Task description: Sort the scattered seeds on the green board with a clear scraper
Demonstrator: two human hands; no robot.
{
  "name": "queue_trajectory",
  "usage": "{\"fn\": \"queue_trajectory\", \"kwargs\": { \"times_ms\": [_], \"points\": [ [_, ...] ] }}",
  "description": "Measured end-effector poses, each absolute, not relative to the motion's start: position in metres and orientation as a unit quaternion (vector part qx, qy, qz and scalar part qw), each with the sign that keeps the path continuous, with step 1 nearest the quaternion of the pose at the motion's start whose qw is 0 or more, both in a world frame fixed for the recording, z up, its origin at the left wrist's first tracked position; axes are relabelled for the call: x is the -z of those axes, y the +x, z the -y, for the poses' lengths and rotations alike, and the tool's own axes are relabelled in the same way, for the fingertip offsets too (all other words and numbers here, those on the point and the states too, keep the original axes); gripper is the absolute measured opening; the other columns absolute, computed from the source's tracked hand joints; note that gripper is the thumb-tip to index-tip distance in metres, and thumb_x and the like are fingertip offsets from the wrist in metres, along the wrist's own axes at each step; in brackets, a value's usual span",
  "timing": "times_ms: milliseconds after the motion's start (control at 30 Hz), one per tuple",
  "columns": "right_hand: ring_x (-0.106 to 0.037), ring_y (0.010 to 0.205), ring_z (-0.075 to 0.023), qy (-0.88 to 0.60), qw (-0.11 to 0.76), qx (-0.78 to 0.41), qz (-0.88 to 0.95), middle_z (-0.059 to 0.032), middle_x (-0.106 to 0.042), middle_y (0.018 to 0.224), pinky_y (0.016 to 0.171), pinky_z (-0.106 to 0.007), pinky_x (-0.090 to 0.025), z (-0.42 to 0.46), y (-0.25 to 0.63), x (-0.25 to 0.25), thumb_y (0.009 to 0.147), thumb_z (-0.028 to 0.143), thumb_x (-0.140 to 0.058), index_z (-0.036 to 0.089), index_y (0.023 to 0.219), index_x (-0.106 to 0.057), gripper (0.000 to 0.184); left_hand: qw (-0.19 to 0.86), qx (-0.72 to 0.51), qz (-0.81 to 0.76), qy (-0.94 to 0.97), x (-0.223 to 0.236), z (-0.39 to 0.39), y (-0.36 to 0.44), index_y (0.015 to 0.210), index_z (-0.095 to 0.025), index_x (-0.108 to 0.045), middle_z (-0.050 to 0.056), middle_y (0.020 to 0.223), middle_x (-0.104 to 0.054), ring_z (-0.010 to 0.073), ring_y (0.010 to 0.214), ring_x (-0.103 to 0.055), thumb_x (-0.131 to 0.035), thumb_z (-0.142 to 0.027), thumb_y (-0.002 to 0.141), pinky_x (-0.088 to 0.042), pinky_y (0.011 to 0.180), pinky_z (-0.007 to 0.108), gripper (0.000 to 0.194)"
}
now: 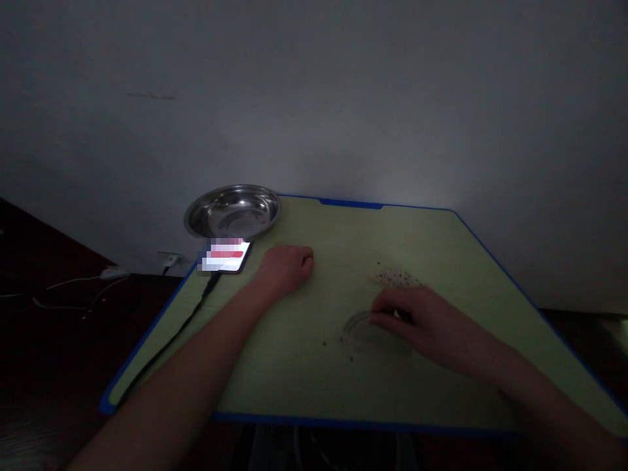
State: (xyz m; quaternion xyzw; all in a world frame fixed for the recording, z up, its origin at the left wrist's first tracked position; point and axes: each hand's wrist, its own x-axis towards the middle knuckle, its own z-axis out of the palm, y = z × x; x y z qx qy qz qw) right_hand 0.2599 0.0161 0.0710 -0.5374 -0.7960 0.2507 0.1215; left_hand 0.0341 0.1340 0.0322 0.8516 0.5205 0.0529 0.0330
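My left hand point(287, 268) rests on the light green tabletop point(333, 235) in a loose fist, near the phone, and nothing shows in it. Thumb and forefinger of my right hand point(409, 319) are pinched together at the rim of a clear round dish point(354, 322). What the fingertips hold, if anything, is too small and dim to make out. The hand covers much of the dish. Just beyond it lies a small pile of pale and dark grains point(396, 276). A few dark specks point(351, 358) are scattered on the near side of the dish.
A shiny steel basin point(233, 212) stands at the back left of the table. In front of it lies a lit phone point(228, 256), its black cable point(181, 333) running to the near left corner. Behind the table rises a grey wall point(343, 98); a blue edge borders the tabletop.
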Motion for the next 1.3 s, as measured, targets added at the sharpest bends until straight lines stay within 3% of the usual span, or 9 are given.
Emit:
{"fn": "queue_trajectory", "kwargs": {
  "times_ms": [467,1300],
  "points": [
    [-0.060,0.065,-0.0160,-0.565,0.096,-0.201,0.794,-0.0021,-0.069,0.075,0.059,-0.028,-0.041,-0.013,0.272,-0.052,0.091,0.028,-0.051,0.021,0.082,-0.067,0.020,0.037,-0.044,-0.526,0.848,-0.034,-0.133,0.035,0.085,-0.021,-0.067,0.007,0.081,-0.069,0.0208,0.073,-0.059,-0.031,-0.031,0.086,-0.036,0.062,0.032,0.037],
    [-0.061,0.066,-0.0156,-0.526,0.089,-0.231,0.813,-0.0008,-0.070,0.075,0.060,-0.027,-0.040,0.000,0.243,-0.060,0.090,0.028,-0.053,0.023,0.080,-0.068,0.018,0.045,-0.056,-0.529,0.846,-0.031,-0.134,0.035,0.084,-0.021,-0.067,0.006,0.081,-0.068,0.0198,0.074,-0.058,-0.033,-0.031,0.085,-0.038,0.065,0.032,0.035]
  ]
}}
